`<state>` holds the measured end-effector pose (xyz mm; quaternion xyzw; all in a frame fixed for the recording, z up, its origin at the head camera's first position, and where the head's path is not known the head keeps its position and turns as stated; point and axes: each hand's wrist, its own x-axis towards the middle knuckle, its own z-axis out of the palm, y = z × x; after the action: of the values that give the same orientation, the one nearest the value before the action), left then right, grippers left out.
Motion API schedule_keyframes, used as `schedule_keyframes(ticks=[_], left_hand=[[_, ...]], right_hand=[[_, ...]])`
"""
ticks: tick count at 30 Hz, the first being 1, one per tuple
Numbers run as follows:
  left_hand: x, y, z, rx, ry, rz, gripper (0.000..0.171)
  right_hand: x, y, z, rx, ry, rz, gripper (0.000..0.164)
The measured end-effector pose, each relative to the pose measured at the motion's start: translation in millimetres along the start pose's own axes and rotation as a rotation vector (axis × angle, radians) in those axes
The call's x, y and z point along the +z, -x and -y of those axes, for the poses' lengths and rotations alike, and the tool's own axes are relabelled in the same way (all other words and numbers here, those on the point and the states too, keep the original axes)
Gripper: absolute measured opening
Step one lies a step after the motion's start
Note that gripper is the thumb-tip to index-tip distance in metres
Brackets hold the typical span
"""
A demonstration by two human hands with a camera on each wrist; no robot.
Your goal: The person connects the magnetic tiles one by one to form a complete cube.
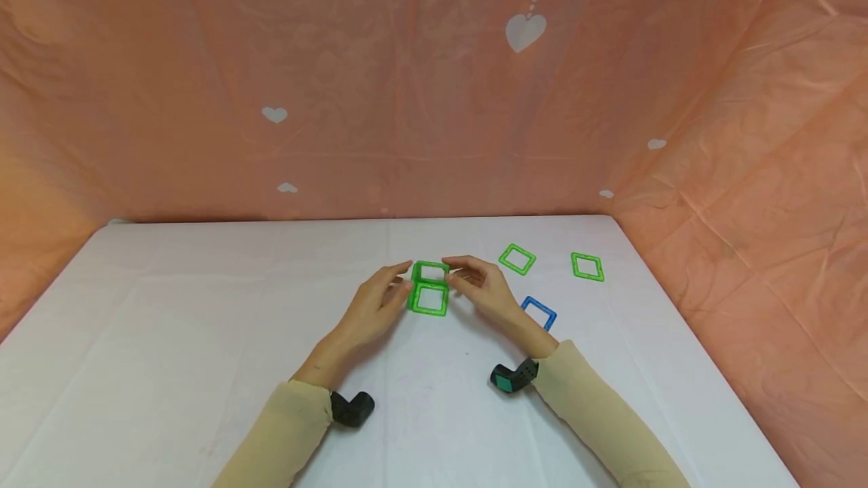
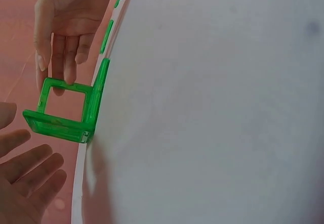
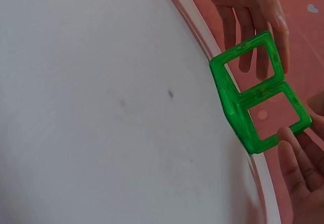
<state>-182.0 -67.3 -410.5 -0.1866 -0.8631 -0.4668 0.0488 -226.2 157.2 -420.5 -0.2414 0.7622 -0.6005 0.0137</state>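
Green open square tiles, joined at their edges, rest on the table between the two hands. One lies flat while others stand up from it at angles, as the wrist views show. At their left side is my left hand, its fingers loosely extended and apart from the tiles in the left wrist view. On the right, my right hand pinches the edge of one upright green tile between thumb and fingers. Part of those fingers is hidden behind the tile.
Two loose green square tiles lie at the back right. A blue square tile lies beside the right wrist, partly covered by it. The white table meets an orange curtain with hearts at its far edge.
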Motion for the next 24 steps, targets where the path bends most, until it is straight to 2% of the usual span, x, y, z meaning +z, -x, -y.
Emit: schedule_keyframes(ticks=[7, 24], left_hand=[[1.0, -2.7, 0.9, 0.020, -0.029, 0.017, 0.046], [3.2, -5.0, 0.6, -0.001, -0.027, 0.050, 0.051]], right_hand=[[1.0, -0.1, 0.5, -0.006, 0.009, 0.006, 0.037], [-1.3, 0.7, -0.1, -0.019, 0.004, 0.037, 0.041]])
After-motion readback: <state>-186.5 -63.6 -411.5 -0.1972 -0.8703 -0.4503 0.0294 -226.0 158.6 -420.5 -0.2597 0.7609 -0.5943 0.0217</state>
